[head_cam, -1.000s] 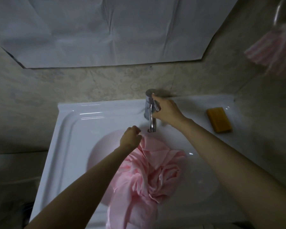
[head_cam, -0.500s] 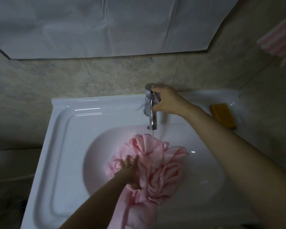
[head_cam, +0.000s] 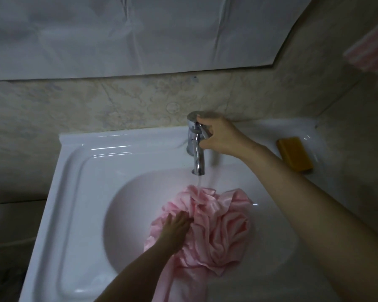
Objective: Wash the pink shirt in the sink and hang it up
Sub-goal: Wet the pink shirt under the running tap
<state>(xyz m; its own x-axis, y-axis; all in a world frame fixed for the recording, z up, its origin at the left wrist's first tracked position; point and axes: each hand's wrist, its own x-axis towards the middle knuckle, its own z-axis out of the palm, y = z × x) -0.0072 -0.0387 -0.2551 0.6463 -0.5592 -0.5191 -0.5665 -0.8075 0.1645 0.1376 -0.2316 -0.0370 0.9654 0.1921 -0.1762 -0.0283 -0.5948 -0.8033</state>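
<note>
Wetting stage of the wash, judged from running water and untouched soap; rinsing, wringing and hanging not yet begun. From left: white sink [head_cam: 74, 171], its bowl holding the work. In bowl, left hand [head_cam: 176, 227] laid flat on shirt [head_cam: 225, 227], fingers straight and close together, tips sunk into folds, pressing cloth down rather than gripping; slight blur here. Shirt bunched mid-bowl, directly below spout, 1 tail draped over near rim and out of view. Above, tap [head_cam: 195, 149] with thin stream [head_cam: 199, 182] landing on topmost fold. Beside it, right hand [head_cam: 220, 136] wrapped round tap head, fingers curled over top, thumb underneath beside lever. Further right, on sink ledge and well apart from shirt, 1 bar of soap [head_cam: 295, 154]. At far right edge, striped cloth [head_cam: 371, 46], blurred, hanging by wall. Next move, as a judgement: likely calls for settling flow, freeing right hand from tap, then 2 hands turning and kneading bundle to bring inner folds under water, with draped tail drawn back into bowl before reaching for soap.
</note>
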